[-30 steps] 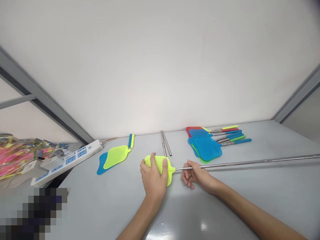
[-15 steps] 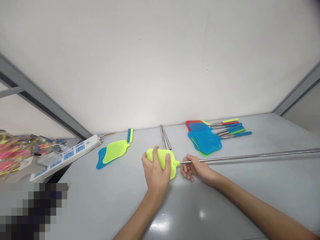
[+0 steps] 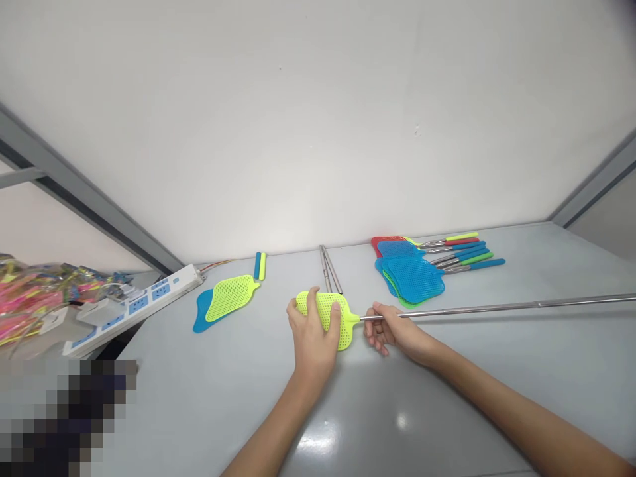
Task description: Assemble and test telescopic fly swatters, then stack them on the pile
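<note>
Shifted slightly right along the counter [image 3: 199, 404]: left grip [image 3: 314, 338], yellow head [image 3: 346, 326], right grip [image 3: 397, 331] and rod [image 3: 472, 310]. Mid-counter, the left grip curves over the yellow head, fingers spread, thumb pressing. Perforated plastic by its look, it should be light and a little bendy, best held flat close to the neck [image 3: 353, 319]. Just beside that neck, the right grip pinches the rod, lower fingers loosely curled. Thin metal running towards the counter's right edge, it is probably stiff but slick: pinch firmly.
</note>
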`<move>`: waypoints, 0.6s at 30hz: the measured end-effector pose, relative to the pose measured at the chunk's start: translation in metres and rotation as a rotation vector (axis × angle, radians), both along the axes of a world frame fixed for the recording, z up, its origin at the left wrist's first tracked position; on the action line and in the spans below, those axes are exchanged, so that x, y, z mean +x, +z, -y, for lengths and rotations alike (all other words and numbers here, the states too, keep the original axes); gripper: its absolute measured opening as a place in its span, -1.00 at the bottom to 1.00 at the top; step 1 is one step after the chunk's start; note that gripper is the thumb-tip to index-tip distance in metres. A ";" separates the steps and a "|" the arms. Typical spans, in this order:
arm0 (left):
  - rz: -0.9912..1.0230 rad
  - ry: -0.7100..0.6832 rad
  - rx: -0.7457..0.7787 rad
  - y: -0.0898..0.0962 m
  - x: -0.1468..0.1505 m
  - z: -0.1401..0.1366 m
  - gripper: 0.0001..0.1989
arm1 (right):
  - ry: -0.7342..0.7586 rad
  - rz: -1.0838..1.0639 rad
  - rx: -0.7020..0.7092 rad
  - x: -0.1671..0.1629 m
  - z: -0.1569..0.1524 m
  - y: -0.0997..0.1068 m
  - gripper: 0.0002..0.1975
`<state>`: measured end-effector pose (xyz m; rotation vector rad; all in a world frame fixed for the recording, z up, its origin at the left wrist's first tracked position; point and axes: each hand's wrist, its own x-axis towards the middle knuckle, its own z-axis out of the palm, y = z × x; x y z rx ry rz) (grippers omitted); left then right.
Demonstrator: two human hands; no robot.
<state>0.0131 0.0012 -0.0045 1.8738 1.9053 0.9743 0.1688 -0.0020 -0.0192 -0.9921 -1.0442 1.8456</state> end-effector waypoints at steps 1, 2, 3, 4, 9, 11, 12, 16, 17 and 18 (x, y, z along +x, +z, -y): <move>0.007 -0.005 -0.006 0.000 0.000 0.000 -0.54 | -0.004 -0.002 -0.002 0.000 0.000 0.000 -0.58; 0.014 -0.012 -0.012 0.000 -0.001 -0.001 -0.54 | -0.007 -0.002 -0.004 0.000 0.000 -0.001 -0.58; 0.019 -0.018 -0.018 0.000 -0.002 -0.001 -0.54 | -0.008 -0.001 -0.005 0.000 0.000 -0.001 -0.59; 0.023 -0.024 -0.026 0.000 -0.002 -0.002 -0.54 | -0.009 0.001 -0.007 0.000 0.000 -0.001 -0.59; 0.077 -0.049 -0.074 -0.001 -0.004 -0.004 -0.54 | -0.028 0.002 -0.008 -0.001 -0.001 -0.003 -0.60; 0.122 -0.053 -0.081 -0.002 -0.005 -0.006 -0.55 | -0.029 -0.003 -0.007 -0.001 -0.001 -0.003 -0.61; 0.146 -0.053 -0.074 -0.002 -0.006 -0.008 -0.55 | -0.033 -0.003 -0.008 -0.001 -0.001 -0.003 -0.61; 0.316 -0.017 -0.024 0.003 -0.017 -0.017 -0.52 | -0.118 0.034 0.006 0.001 -0.001 0.002 -0.61; 0.422 -0.005 -0.074 0.005 -0.021 -0.020 -0.51 | -0.148 0.049 0.016 0.001 -0.001 0.004 -0.61; 0.543 -0.007 -0.143 0.008 -0.024 -0.023 -0.50 | -0.172 0.062 0.025 0.002 -0.001 0.005 -0.61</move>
